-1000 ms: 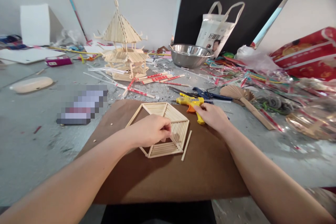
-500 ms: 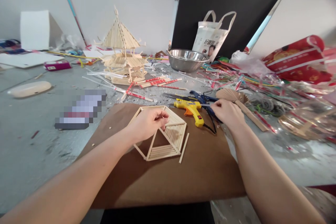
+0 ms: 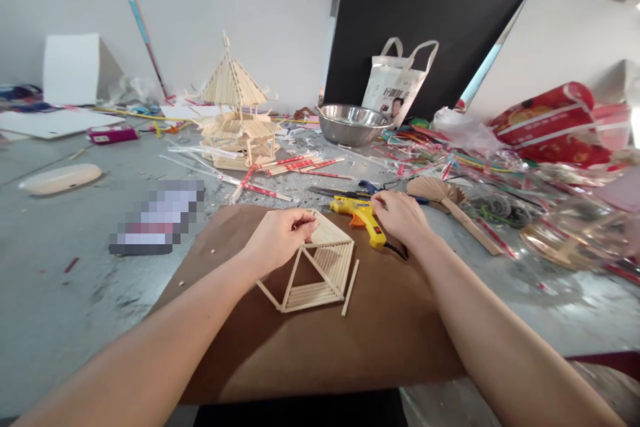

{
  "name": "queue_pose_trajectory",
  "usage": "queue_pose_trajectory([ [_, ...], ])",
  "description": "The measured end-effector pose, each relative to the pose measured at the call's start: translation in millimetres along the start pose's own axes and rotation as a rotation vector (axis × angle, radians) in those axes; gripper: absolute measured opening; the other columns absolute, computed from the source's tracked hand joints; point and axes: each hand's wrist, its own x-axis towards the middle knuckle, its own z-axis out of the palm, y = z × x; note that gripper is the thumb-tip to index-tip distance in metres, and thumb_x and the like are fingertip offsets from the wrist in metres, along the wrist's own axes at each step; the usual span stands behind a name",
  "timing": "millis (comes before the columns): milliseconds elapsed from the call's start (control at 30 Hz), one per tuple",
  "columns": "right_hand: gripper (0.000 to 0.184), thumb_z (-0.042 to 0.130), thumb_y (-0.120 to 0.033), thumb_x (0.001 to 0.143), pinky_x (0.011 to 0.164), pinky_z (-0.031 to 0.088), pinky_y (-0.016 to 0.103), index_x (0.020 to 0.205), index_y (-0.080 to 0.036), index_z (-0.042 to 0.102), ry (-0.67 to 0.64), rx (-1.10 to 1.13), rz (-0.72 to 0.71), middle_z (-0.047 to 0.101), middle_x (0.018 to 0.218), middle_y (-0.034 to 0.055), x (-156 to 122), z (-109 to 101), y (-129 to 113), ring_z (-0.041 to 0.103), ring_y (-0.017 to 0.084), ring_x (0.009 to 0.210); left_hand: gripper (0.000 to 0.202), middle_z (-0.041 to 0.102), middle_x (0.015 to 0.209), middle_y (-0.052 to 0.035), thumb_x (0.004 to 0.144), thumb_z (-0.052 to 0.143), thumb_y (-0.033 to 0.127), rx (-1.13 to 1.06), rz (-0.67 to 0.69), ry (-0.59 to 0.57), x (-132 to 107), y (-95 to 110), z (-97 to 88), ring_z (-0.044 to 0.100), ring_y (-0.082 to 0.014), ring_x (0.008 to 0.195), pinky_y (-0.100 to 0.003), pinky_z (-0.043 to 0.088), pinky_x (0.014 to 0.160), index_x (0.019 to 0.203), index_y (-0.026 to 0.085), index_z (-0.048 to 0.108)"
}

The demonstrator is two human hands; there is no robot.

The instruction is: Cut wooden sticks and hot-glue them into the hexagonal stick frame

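Observation:
My left hand [image 3: 277, 240] is closed in a pinch over a six-sided frame of thin wooden sticks [image 3: 320, 293]; anything between its fingertips is too small or hidden to name. Some of the frame's sections are filled with parallel sticks, while others are open. A loose stick [image 3: 351, 288] lies by its right edge. My right hand [image 3: 403, 215] is closed at the back end of a yellow hot glue gun [image 3: 367, 219], where the clear glue stick goes in; its fingers cover that stick. The gun lies on its side on a brown board [image 3: 395, 327].
Behind stand a stick-built pavilion model [image 3: 235, 97], a steel bowl [image 3: 353, 125] and a white bag [image 3: 395, 87]. Red-wrapped sticks [image 3: 300, 165] lie before the model. A phone [image 3: 157, 217] rests at left, a brown fan-shaped piece [image 3: 435, 190] at right among plastic clutter.
My right hand has moved left, up against the rear of the glue gun, covering the clear glue stick that showed there. My left hand stays pinched over the frame. The view has tilted slightly.

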Motion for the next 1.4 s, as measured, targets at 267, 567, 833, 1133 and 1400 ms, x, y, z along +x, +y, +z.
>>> queue_pose_trajectory([
  [267, 0.03, 0.033, -0.025, 0.075, 0.06, 0.035, 0.03, 0.082, -0.019, 0.062, -0.061, -0.083, 0.28, 0.063, 0.084, 0.0105, 4, -9, 30, 0.057, 0.023, 0.078, 0.021, 0.059, 0.065, 0.0013, 0.077, 0.043, 0.03, 0.048, 0.07, 0.04, -1, -2, 2.9, 0.05, -0.0095, 0.06, -0.02, 0.038, 0.057, 0.076, 0.016, 0.059],
  [567, 0.027, 0.037, -0.028, 0.073, 0.065, 0.037, 0.03, 0.079, -0.021, 0.061, 0.085, 0.008, 0.308, 0.063, 0.083, 0.0087, 6, -5, 35, 0.056, 0.023, 0.081, 0.017, 0.061, 0.067, 0.0016, 0.077, 0.044, 0.025, 0.14, 0.138, 0.092, -1, -2, 4.6, 0.051, -0.0087, 0.059, -0.02, 0.038, 0.058, 0.077, 0.016, 0.058],
  [833, 0.031, 0.04, -0.025, 0.07, 0.07, 0.039, 0.031, 0.092, -0.019, 0.06, 0.069, 0.094, 0.401, 0.064, 0.091, 0.0073, -2, 12, 69, 0.056, 0.023, 0.086, 0.016, 0.06, 0.065, 0.0023, 0.078, 0.043, 0.024, 0.218, 0.167, 0.094, -1, -6, 6.1, 0.049, -0.0084, 0.056, -0.02, 0.035, 0.053, 0.076, 0.017, 0.058],
  [1133, 0.037, 0.027, -0.019, 0.08, 0.09, 0.03, 0.029, 0.103, -0.018, 0.057, 0.033, 0.062, -0.052, 0.06, 0.105, 0.0047, 1, 6, 26, 0.049, 0.017, 0.1, 0.017, 0.059, 0.066, 0.003, 0.079, 0.041, 0.027, 0.262, 0.158, 0.082, -2, -7, 5.6, 0.049, -0.0089, 0.058, -0.02, 0.034, 0.054, 0.077, 0.019, 0.057],
  [1400, 0.04, 0.025, -0.032, 0.082, 0.069, 0.041, 0.038, 0.1, -0.02, 0.058, -0.163, -0.043, 0.188, 0.061, 0.097, 0.0124, 7, 5, 23, 0.056, 0.026, 0.087, 0.019, 0.06, 0.067, 0.0017, 0.079, 0.04, 0.027, 0.276, 0.164, 0.071, -4, -5, 4.9, 0.05, -0.0092, 0.057, -0.02, 0.034, 0.053, 0.079, 0.019, 0.057],
])
